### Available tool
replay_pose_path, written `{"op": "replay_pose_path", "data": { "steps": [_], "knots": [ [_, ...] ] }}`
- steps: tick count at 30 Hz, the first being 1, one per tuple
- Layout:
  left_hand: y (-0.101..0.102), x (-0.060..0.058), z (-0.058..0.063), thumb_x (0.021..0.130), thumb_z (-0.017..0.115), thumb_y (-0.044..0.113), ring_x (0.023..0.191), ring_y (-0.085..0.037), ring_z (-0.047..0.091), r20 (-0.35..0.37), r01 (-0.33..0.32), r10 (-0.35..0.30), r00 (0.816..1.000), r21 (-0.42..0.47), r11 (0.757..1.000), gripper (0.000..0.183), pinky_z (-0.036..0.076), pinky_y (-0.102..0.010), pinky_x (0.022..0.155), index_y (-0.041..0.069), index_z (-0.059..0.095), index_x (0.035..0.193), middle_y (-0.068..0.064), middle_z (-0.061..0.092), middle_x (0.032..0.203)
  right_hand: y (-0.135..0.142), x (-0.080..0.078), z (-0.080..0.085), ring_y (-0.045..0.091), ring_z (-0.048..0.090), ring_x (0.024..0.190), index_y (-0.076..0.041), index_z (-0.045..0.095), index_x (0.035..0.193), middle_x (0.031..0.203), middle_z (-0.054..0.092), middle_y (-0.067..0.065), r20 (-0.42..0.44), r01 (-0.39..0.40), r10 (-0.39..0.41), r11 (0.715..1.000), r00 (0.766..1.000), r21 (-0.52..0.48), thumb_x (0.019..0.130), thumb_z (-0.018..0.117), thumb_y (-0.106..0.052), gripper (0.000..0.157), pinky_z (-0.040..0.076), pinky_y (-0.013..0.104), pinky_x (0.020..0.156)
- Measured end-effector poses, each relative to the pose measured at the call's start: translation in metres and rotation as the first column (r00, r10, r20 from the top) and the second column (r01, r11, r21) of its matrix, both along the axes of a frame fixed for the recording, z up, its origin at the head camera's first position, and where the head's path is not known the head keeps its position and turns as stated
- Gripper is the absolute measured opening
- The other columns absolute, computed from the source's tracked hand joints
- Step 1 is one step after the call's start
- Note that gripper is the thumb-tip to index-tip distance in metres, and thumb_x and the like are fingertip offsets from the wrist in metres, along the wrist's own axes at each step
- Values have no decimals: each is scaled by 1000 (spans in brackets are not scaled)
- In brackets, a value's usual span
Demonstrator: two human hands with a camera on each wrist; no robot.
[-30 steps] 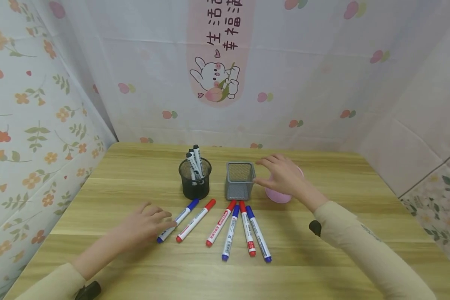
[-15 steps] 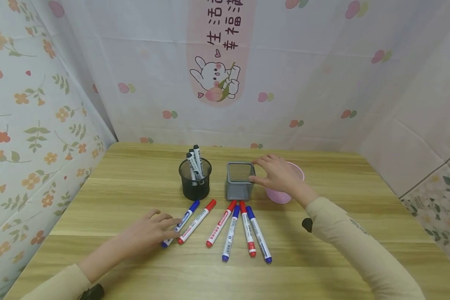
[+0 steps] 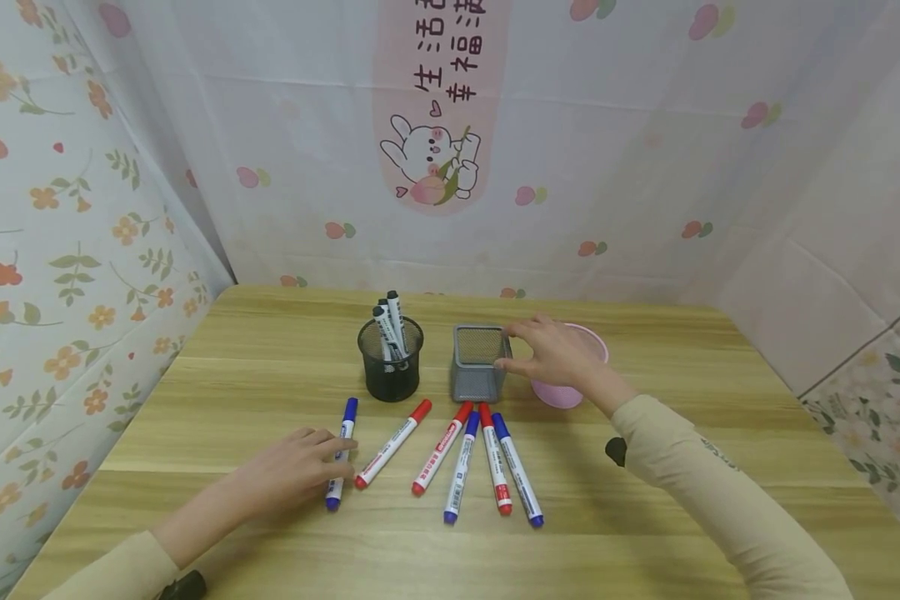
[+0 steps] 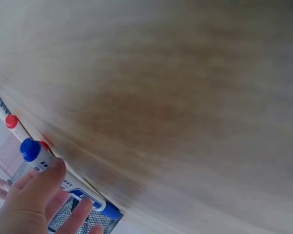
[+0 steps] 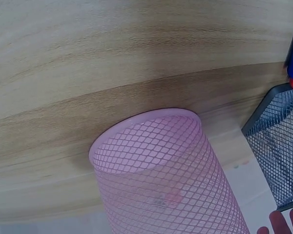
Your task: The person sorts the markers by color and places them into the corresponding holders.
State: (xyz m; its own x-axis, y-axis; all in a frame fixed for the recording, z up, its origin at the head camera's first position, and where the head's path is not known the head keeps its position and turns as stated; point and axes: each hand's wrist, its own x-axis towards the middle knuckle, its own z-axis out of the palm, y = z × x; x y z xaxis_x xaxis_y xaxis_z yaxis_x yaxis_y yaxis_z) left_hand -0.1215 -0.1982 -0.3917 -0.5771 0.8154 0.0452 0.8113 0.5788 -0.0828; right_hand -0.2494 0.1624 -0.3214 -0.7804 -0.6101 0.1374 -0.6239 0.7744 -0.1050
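In the head view, my left hand pinches a blue-capped whiteboard marker lying on the table at the left end of a row. Its thumb lies across the white barrel of this blue marker in the left wrist view, with fingers on the other side. My right hand, fingers spread and gently bent, touches the right side of a grey square mesh pen holder. Behind that hand stands a pink mesh pen holder, partly hidden. In the right wrist view only some fingertips show, beside the grey holder.
A black round mesh pen holder with several black-capped markers stands left of the grey one. In front lie red markers and blue markers. Curtains rise behind the wooden table.
My left hand has shifted slightly right and now pinches the blue marker, whose capped end has swung left so it lies more upright in view. My right hand has moved left onto the grey holder.
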Motion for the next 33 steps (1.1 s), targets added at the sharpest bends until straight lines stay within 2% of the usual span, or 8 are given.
{"op": "replay_pose_path", "data": {
  "steps": [5, 8, 11, 17, 21, 28, 33],
  "knots": [
    [-2, -2, -3, 74, 70, 19, 89, -19, 54, -129, 61, -58, 990, 21, 998, 29, 43, -37, 77, 21, 57, 100, 1, 59, 103, 0, -1, 0, 31, 43, 111, -10, 57, 114, 114, 55, 6, -1, -1, 0, 1000, 1000, -3, 79, 56, -51, 55, 40, 48, 81],
    [-1, -2, -3, 74, 69, 20, 90, -19, 53, -124, 63, -61, 990, 7, 998, 34, 43, -37, 77, 22, 58, 106, 3, 58, 102, 0, -1, -1, 32, 42, 111, -9, 57, 114, 114, 55, 6, -1, -5, 5, 1000, 1000, -6, 79, 57, -51, 54, 39, 48, 82],
    [1, -2, -2, 75, 69, 21, 93, -19, 52, -112, 50, -55, 992, -45, 998, 39, 42, -37, 80, 23, 58, 112, 3, 58, 104, 0, -1, -1, 31, 43, 111, -9, 58, 113, 114, 55, 6, -2, -11, 11, 1000, 1000, -8, 79, 57, -51, 54, 39, 48, 83],
    [6, -3, -1, 76, 69, 19, 85, -17, 51, -178, 71, -91, 980, -117, 991, 24, 43, -33, 76, 21, 63, 99, 4, 59, 95, 0, -2, -2, 31, 42, 111, -9, 58, 113, 114, 55, 6, -3, -13, 13, 1000, 1000, -5, 79, 56, -52, 54, 40, 48, 81],
    [7, -4, -2, 75, 68, 18, 84, -16, 50, -214, 96, -123, 969, -134, 986, 20, 42, -32, 74, 22, 63, 94, 4, 58, 92, -1, -2, -2, 31, 42, 111, -9, 58, 113, 114, 55, 6, -6, -15, 15, 1000, 1000, -1, 79, 56, -52, 55, 40, 48, 81],
    [4, -6, -3, 75, 69, 20, 83, -16, 52, -244, 145, -169, 955, -112, 983, 21, 43, -30, 72, 21, 61, 94, 4, 58, 90, -2, -3, -2, 31, 42, 112, -9, 58, 113, 115, 55, 7, -2, -3, 3, 1000, 1000, 18, 79, 56, -52, 55, 39, 48, 83],
    [1, -6, 5, 75, 66, 20, 78, -15, 52, -324, 195, -190, 927, -16, 981, 19, 42, -29, 69, 19, 60, 93, 5, 58, 85, -2, -3, -1, 32, 43, 111, -8, 58, 113, 114, 56, 7, 0, -8, 8, 1000, 1000, 17, 79, 57, -51, 55, 38, 48, 84]
  ]
}}
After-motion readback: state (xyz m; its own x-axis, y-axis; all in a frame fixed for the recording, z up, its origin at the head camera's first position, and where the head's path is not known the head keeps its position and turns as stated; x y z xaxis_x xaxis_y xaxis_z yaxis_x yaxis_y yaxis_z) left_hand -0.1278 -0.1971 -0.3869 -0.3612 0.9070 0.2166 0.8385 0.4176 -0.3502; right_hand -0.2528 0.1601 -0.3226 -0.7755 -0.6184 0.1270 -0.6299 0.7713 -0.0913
